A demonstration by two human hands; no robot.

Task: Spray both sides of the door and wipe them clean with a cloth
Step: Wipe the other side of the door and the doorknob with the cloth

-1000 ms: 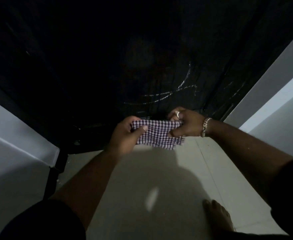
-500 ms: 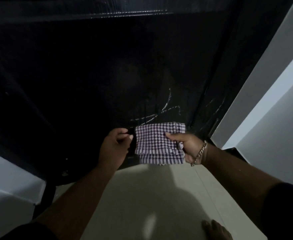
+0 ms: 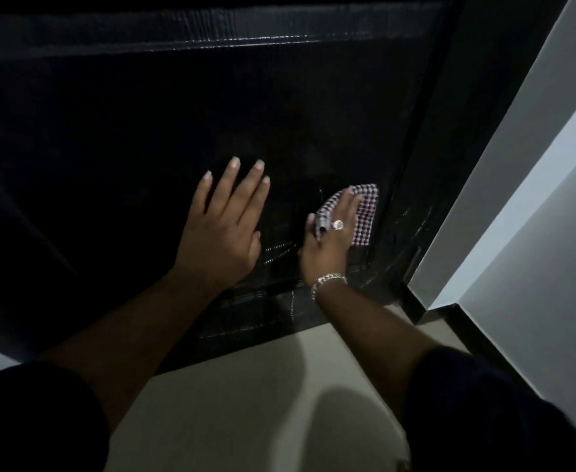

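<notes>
While bracing door (image 3: 143, 137) with flat, spread left hand (image 3: 223, 229), pressing cloth (image 3: 365, 216) under flat right hand (image 3: 327, 240), wiping low near wet streaks; other side's progress not shown.

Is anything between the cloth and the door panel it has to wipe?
Nothing visible. The right hand presses the checked cloth against the dark door near its lower right edge; the left hand lies flat beside it.
</notes>
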